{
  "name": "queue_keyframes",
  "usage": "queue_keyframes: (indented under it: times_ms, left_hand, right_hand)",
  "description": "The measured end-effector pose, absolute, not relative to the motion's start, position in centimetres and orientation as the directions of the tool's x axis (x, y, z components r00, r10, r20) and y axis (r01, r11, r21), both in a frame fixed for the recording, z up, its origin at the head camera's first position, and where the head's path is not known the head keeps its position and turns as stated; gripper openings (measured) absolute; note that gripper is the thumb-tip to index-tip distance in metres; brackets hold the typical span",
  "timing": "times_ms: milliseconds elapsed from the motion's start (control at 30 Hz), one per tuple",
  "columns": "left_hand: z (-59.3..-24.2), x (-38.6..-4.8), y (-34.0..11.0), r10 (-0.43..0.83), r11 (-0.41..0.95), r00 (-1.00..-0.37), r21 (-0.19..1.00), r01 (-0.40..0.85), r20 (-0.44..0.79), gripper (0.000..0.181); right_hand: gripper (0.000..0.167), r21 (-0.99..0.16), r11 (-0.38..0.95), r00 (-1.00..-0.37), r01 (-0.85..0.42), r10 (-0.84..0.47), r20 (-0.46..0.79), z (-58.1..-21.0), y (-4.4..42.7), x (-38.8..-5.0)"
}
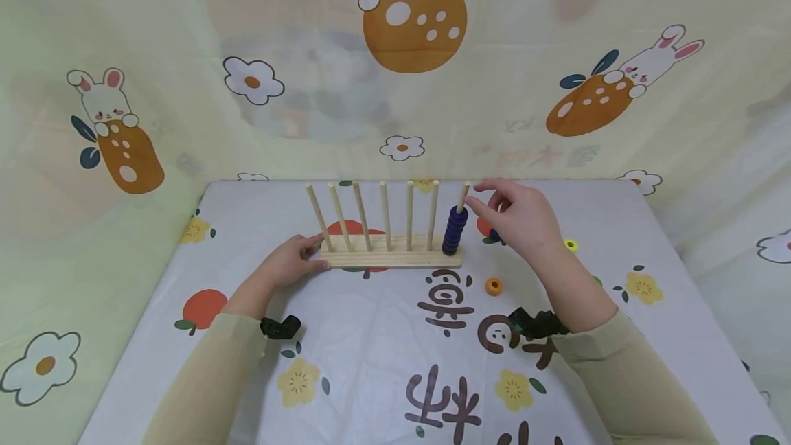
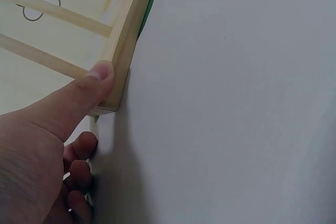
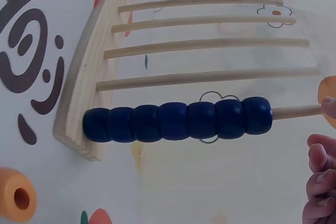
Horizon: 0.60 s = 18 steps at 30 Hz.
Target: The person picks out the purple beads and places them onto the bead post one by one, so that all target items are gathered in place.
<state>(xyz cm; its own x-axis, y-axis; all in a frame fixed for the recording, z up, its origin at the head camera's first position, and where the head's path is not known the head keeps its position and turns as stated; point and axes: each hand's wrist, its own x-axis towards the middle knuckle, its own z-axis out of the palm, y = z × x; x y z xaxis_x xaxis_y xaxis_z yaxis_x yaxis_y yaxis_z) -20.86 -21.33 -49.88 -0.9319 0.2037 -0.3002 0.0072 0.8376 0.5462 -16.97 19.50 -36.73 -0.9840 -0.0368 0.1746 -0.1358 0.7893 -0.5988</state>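
A wooden peg rack with several upright pegs stands on the table. Dark blue beads are stacked on its rightmost peg, starting at the base; the other pegs are bare. My left hand grips the left end of the rack's base, thumb on the near side and the other fingers partly hidden beyond the end. By the tip of the beaded peg is my right hand, thumb and index finger apart, with no bead visible between them. In the right wrist view, a fingertip overlaps the peg's end.
An orange bead lies on the table in front of the rack's right end. Farther right, a yellow bead sits beside my right forearm, and a small green thing is partly hidden by it. A printed cloth hangs behind.
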Motion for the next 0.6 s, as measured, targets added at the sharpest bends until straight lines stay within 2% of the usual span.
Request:
queue_keyframes:
  times_ms: [600]
  left_hand:
    - [-50.2, -21.1, -21.5, 0.205, 0.837, -0.933, 0.548, 0.011, -0.294, 0.077]
  right_hand:
    - [0.042, -0.532, 0.843, -0.996, -0.082, -0.051, 0.072, -39.9, 22.1, -17.8]
